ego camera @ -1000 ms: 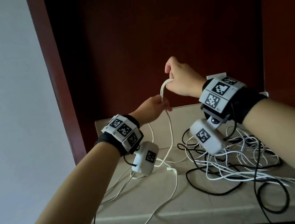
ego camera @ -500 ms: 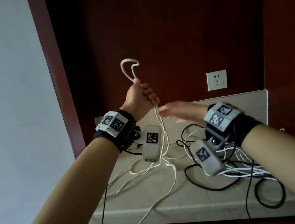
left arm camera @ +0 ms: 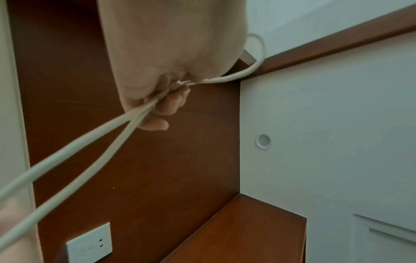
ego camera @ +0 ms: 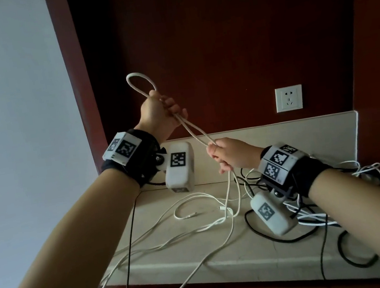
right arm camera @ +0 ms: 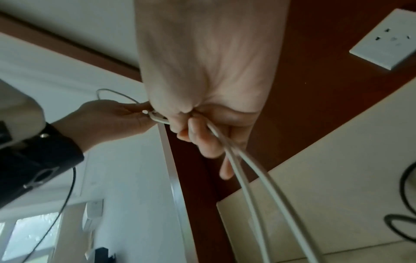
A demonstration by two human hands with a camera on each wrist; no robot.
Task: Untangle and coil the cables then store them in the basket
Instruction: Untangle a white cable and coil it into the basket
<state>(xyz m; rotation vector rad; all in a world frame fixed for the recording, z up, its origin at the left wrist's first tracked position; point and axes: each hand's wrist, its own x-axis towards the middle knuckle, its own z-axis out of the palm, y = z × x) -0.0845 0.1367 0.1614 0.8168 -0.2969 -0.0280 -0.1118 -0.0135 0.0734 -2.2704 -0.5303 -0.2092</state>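
Note:
My left hand [ego camera: 162,113] is raised above the shelf and grips a doubled white cable [ego camera: 194,133], whose loop [ego camera: 141,82] sticks up out of the fist. Both strands run down and right into my right hand [ego camera: 228,154], which grips them lower down. Below that hand the white cable [right arm camera: 258,186] hangs to the shelf. The left wrist view shows the left hand [left arm camera: 162,99] with its fingers curled round the white cable [left arm camera: 67,160]. A tangle of black and white cables [ego camera: 315,211] lies under my right wrist. No basket is in view.
The pale stone shelf [ego camera: 199,252] sits in a dark red wooden alcove with a white wall socket [ego camera: 289,98] on the back panel. Loose white cable [ego camera: 193,207] lies at mid-shelf, and strands hang over the front edge. A white wall is on the left.
My right hand, open and moving below the left half a second ago, has closed on the two strands. One second ago it held the loop high; the left hand now holds it there.

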